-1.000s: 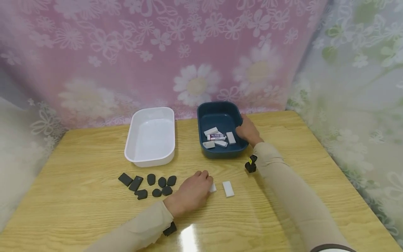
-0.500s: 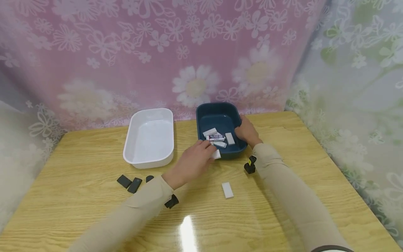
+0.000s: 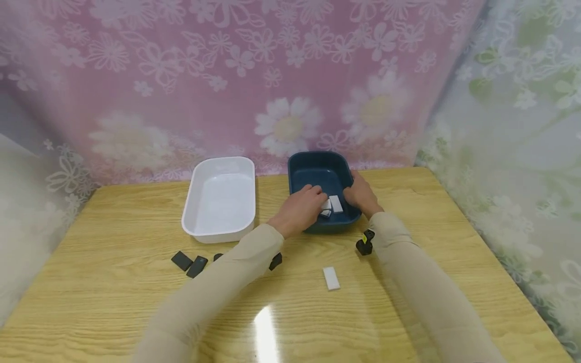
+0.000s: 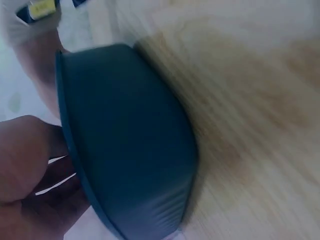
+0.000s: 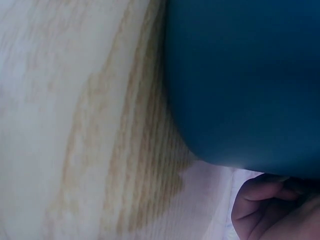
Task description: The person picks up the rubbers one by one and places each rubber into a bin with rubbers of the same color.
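Note:
My left hand point(image 3: 301, 207) reaches over the near left side of the dark blue bin point(image 3: 333, 228), pinching a white eraser point(image 3: 327, 204) at its fingertips, low inside the bin. Other white erasers lie in there, one point(image 3: 336, 203) plain to the right, the rest mostly hidden by this hand. In the left wrist view its thumb and fingers point(image 4: 30, 210) curve behind the bin's rim. My right hand point(image 3: 361, 195) grips the bin's right rim, thumb inside. Another white eraser point(image 3: 331, 278) lies flat on the table in front of the bin.
A white bin point(image 3: 220, 237) stands left of the blue one. Two flat black rectangular pieces point(image 3: 182, 260) lie before it; the left sleeve point(image 3: 227, 282) covers most of the other small black pieces. Behind the wooden table point(image 3: 390, 322) hangs a floral curtain point(image 3: 290, 75).
My left hand has picked an eraser off the table and carried it forward and right, over the rim into the blue bin. The right hand keeps its grip on the rim.

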The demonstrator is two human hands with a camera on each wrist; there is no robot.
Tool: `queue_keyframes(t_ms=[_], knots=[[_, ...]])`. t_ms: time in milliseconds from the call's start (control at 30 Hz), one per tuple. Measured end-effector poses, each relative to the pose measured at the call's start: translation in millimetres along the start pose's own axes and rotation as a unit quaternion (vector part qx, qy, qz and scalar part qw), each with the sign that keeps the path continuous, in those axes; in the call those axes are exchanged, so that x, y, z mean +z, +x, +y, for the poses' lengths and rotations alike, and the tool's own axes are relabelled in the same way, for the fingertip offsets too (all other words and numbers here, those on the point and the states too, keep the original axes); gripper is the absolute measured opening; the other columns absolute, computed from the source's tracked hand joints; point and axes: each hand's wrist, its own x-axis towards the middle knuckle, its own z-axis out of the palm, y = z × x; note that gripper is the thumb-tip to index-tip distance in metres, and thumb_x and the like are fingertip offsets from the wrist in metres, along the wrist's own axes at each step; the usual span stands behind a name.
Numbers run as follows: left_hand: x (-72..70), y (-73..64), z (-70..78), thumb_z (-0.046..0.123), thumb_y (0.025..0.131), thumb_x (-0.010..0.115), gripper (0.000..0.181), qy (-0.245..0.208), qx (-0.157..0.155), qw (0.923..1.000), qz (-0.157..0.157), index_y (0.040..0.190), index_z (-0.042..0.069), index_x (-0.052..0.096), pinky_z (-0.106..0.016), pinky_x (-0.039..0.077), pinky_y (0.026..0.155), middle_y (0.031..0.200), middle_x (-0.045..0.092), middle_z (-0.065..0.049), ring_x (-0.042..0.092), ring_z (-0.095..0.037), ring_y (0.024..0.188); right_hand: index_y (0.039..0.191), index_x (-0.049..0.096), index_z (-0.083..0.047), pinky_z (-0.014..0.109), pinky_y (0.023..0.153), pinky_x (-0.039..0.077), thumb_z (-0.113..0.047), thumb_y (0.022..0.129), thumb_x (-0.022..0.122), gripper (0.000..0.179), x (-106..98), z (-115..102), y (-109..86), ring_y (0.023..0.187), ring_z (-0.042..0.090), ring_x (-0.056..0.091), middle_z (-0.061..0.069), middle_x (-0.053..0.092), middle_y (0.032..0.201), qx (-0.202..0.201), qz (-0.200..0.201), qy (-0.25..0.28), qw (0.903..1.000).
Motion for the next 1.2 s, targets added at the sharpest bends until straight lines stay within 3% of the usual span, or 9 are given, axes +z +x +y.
queue_keyframes(t_ms=[100,200,367,600,733,1000,1067,1200], knots=[[2.4,14.7,0.4,0.015,0.096,0.059,0.022,0.008,-0.02,0.9987,-0.047,0.116,0.011,0.064,-0.03,0.047,0.084,0.108,0.059,-0.005,0.055,-0.02,0.096,0.151,0.013,-0.001,0.055,0.104,0.029,-0.007,0.089,0.038,0.067,-2,-2,1.2,0.134,0.041,0.029,0.024,0.027,0.15,-0.002,0.003,-0.002,1.0],[5.6,24.1,2.5,0.013,0.095,0.059,0.02,0.017,-0.028,0.9972,-0.067,0.114,0.012,0.066,-0.031,0.048,0.084,0.107,0.06,-0.004,0.056,-0.02,0.097,0.151,0.014,0.0,0.054,0.104,0.03,-0.006,0.089,0.039,0.067,-1,-3,2.5,0.133,0.042,0.03,0.025,0.027,0.149,-0.005,0.007,0.002,1.0],[14.0,30.6,5.7,0.011,0.097,0.057,0.018,0.021,-0.035,0.9964,-0.075,0.106,0.016,0.072,-0.031,0.05,0.082,0.104,0.062,-0.004,0.06,-0.019,0.094,0.15,0.016,0.001,0.054,0.101,0.034,-0.004,0.088,0.039,0.066,4,-1,2.6,0.131,0.042,0.033,0.026,0.029,0.147,-0.009,0.007,0.009,0.9999],[20.1,32.0,1.1,0.01,0.095,0.059,0.019,-0.074,-0.098,0.9896,-0.074,0.095,0.018,0.076,-0.034,0.052,0.074,0.096,0.069,-0.001,0.063,-0.018,0.087,0.15,0.016,0.0,0.053,0.105,0.028,-0.004,0.089,0.038,0.065,4,-1,1.0,0.134,0.041,0.029,0.026,0.027,0.149,-0.003,0.008,0.003,1.0],[19.4,32.1,-0.1,0.009,0.095,0.059,0.02,-0.082,-0.118,0.9871,-0.071,0.093,0.018,0.076,-0.035,0.052,0.072,0.094,0.069,-0.001,0.063,-0.018,0.084,0.15,0.017,0.0,0.054,0.104,0.029,-0.004,0.089,0.038,0.065,3,-5,-0.5,0.133,0.042,0.031,0.026,0.029,0.148,-0.01,0.006,0.003,0.9999],[21.1,33.3,-1.2,0.009,0.094,0.059,0.014,-0.07,-0.105,0.9891,-0.077,0.096,0.015,0.072,-0.036,0.051,0.073,0.095,0.067,-0.003,0.062,-0.019,0.085,0.15,0.017,0.0,0.054,0.104,0.03,-0.005,0.091,0.038,0.063,1,-6,-2.6,0.131,0.041,0.034,0.026,0.031,0.146,0.0,0.001,-0.001,1.0],[20.4,33.5,-2.9,0.015,0.092,0.064,0.01,-0.071,-0.095,0.9894,-0.084,0.099,0.016,0.071,-0.034,0.051,0.073,0.096,0.066,-0.001,0.062,-0.017,0.084,0.149,0.018,0.0,0.055,0.103,0.031,-0.006,0.091,0.039,0.062,0,-5,-3.8,0.13,0.042,0.035,0.026,0.032,0.146,-0.002,0.006,0.002,1.0],[15.2,27.1,-6.7,0.031,0.091,0.066,0.021,-0.075,-0.084,0.9905,-0.079,0.105,0.016,0.07,-0.03,0.05,0.074,0.096,0.066,0.002,0.061,-0.014,0.083,0.15,0.015,-0.001,0.054,0.104,0.03,-0.006,0.091,0.039,0.065,0,-4,-3.9,0.133,0.041,0.031,0.025,0.028,0.149,0.0,0.003,0.001,1.0]])
